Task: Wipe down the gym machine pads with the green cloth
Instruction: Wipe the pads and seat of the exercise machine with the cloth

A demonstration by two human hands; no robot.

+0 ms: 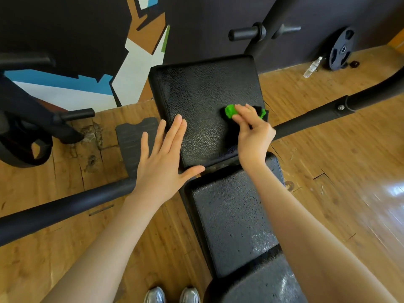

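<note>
I'm working on the upper pad point(196, 101), my left hand point(164, 158) lying flat and open at its left edge. My right hand point(253, 136) is pinching the bunched green cloth point(231, 111) near the pad's right edge; so small a wad may be skipping patches or slipping off that side.

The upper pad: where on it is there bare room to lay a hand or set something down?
On the upper pad, the far half and middle are bare, between the left hand at its left edge and the green cloth gripped by the right hand. The near right corner is crowded.
</note>
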